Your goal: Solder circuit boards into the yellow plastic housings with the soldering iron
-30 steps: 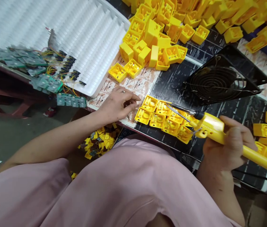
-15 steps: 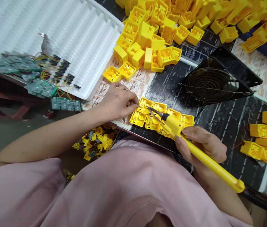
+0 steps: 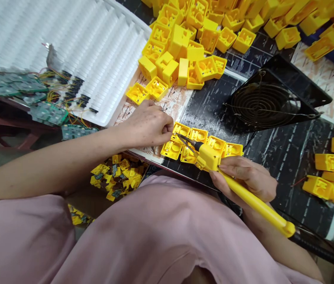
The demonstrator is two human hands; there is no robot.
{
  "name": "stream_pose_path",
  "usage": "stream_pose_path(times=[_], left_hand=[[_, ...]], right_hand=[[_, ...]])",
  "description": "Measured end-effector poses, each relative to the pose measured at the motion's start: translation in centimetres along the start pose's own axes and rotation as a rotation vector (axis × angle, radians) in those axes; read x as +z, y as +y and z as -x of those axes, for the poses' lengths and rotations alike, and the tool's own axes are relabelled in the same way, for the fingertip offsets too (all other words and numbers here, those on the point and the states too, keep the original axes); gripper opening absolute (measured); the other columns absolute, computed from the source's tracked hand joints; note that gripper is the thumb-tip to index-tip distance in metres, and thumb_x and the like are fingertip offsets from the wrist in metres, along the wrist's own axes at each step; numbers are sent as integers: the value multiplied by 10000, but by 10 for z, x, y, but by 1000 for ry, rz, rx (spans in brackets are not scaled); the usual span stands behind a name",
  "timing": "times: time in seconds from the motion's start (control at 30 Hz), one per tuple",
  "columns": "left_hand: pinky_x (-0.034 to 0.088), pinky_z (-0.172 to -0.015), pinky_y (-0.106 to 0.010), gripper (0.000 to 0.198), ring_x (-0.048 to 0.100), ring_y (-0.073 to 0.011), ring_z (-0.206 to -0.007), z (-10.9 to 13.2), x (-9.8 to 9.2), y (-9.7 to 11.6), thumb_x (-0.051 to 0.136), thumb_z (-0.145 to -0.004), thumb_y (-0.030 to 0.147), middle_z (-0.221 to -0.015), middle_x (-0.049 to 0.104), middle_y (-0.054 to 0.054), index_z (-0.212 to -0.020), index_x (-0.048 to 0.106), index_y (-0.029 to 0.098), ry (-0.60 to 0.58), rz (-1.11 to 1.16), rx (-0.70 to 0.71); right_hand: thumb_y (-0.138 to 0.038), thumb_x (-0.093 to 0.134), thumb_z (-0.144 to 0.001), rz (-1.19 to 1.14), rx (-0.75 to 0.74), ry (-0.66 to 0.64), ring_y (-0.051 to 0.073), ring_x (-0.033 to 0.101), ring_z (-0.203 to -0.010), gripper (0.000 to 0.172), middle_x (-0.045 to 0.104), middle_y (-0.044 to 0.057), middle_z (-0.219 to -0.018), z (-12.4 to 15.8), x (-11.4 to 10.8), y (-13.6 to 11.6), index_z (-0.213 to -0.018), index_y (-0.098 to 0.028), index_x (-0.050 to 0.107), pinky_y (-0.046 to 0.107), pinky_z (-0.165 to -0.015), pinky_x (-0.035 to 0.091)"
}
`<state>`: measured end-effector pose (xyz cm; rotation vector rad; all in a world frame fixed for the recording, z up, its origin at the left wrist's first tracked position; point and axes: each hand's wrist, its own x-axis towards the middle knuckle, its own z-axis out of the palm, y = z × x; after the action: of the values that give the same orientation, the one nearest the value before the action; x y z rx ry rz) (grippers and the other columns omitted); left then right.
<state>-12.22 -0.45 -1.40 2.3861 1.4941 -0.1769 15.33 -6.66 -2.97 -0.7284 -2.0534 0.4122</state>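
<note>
My right hand (image 3: 245, 179) is wrapped round a yellow soldering iron (image 3: 252, 200), its dark tip pointing left over a small yellow housing (image 3: 181, 129) at the left end of two rows. Close to that tip, my left hand (image 3: 155, 125) is closed in a pinch at the housing's left edge; what its fingers hold is too small to make out. More open yellow housings (image 3: 216, 145) with small parts inside lie under and beside the iron, partly hidden by it.
A black fan (image 3: 261, 102) stands behind the rows. White ribbed tray (image 3: 107, 59) at the left bears wired circuit boards (image 3: 48, 113). Yellow housings (image 3: 181, 41) are heaped at the back, others (image 3: 328, 162) lie right. Below the table edge is a pile of yellow parts (image 3: 119, 175).
The iron and my right hand have shifted slightly left. My left hand's fingers are curled closer together beside the same housing. The view has moved a little.
</note>
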Motion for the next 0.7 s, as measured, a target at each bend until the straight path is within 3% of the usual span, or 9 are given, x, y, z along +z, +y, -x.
stream_pose_path(times=[0.13, 0.5, 0.7], left_hand=[[474, -1024, -423, 202, 704, -206, -824, -4, -5, 2, 575, -859, 270, -729, 720, 7, -815, 762, 209, -49, -23, -8], [469, -960, -359, 222, 711, -222, -891, -8, -12, 5, 572, -857, 279, -765, 719, -17, -875, 777, 198, -143, -31, -63], [477, -913, -342, 202, 692, -200, -825, -9, -12, 5, 572, -839, 265, -734, 706, -15, -831, 763, 201, -142, -56, -39]], right_hand=[[-101, 809, -892, 34, -92, -37, 143, 732, -613, 222, 733, 8, -725, -8, 1, -1, -930, -203, 616, 210, -553, 619], [-166, 817, -916, 78, -116, -152, 134, 718, -624, 191, 737, 28, -735, -17, -4, -3, -909, -192, 628, 220, -575, 615], [-106, 849, -850, 35, 10, -20, 138, 721, -630, 238, 728, -17, -757, -13, -13, -6, -923, -214, 650, 228, -547, 611]])
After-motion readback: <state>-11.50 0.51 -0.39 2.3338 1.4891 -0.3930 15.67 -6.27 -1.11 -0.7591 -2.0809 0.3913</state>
